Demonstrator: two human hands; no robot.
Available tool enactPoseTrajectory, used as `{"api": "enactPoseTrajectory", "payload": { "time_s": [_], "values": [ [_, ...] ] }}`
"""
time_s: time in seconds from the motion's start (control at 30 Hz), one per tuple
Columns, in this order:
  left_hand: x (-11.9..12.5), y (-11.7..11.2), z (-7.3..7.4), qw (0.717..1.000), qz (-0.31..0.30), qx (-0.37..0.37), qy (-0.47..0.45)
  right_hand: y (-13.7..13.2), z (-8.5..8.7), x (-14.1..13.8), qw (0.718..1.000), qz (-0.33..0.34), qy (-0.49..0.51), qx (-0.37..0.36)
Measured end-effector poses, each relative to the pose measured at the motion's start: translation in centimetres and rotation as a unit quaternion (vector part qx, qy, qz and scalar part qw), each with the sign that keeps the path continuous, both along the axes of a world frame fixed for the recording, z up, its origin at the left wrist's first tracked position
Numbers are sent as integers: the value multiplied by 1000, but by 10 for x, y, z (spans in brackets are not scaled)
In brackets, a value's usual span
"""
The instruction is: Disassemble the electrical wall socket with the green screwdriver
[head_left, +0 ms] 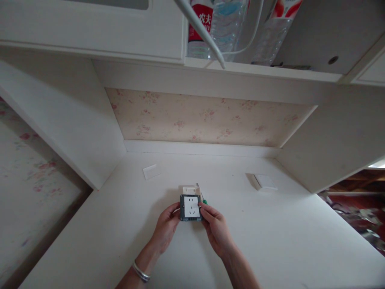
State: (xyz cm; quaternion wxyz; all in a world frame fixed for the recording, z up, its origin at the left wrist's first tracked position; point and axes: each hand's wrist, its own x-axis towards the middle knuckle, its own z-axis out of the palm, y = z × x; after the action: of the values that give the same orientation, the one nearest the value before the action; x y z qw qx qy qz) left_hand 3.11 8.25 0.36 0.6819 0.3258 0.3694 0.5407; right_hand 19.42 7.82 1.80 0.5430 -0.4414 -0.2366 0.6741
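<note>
A wall socket module (pixel 190 207), grey frame with a white face, is held between both hands above a white desk (pixel 270 233). My left hand (pixel 166 226) grips its left edge with the fingers curled round it. My right hand (pixel 215 228) grips its right edge the same way. Just behind the socket lies a white cover plate (pixel 190 189). A screwdriver with a green handle (pixel 201 196) lies beside it, mostly hidden by my right fingers. A silver bracelet is on my left wrist.
A small white plate (pixel 152 171) lies at the back left of the desk, and a white switch panel (pixel 264 181) at the back right. White side walls enclose the desk. Water bottles (pixel 222 24) stand on the shelf overhead.
</note>
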Motion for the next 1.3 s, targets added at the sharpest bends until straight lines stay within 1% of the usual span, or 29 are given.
{"api": "enactPoseTrajectory", "payload": {
  "time_s": [0.2,0.3,0.4,0.5,0.57,0.7,0.8,0.87,1.03,1.1,1.17,1.3],
  "values": [
    [-4,3,0,988,10,41,149,-1,-1,1,1000,0,1,0],
    [-5,3,1,981,12,48,186,-2,-3,0,1000,-1,3,2],
    [-3,2,2,986,4,42,164,-2,-4,0,1000,-6,-8,2],
    [0,0,0,990,3,34,134,-3,-4,-1,999,-10,-33,11],
    [2,0,-5,992,16,32,120,-4,-4,-1,999,-11,-45,13],
    [5,2,-16,992,65,16,103,-4,-4,-1,998,-4,-60,12],
    [5,4,-18,994,72,-2,88,-5,-3,0,997,1,-71,21],
    [5,4,-17,994,61,-2,86,-5,-3,0,997,-4,-78,26],
    [3,2,-10,990,20,21,138,-4,-5,1,994,-23,-106,25],
    [2,1,-8,989,15,31,143,-3,-6,2,992,-20,-122,31],
    [1,0,-6,992,23,27,123,-3,-8,2,990,-16,-135,40],
    [2,1,-3,997,34,-9,66,-4,-11,1,989,-10,-141,47]
  ]
}}
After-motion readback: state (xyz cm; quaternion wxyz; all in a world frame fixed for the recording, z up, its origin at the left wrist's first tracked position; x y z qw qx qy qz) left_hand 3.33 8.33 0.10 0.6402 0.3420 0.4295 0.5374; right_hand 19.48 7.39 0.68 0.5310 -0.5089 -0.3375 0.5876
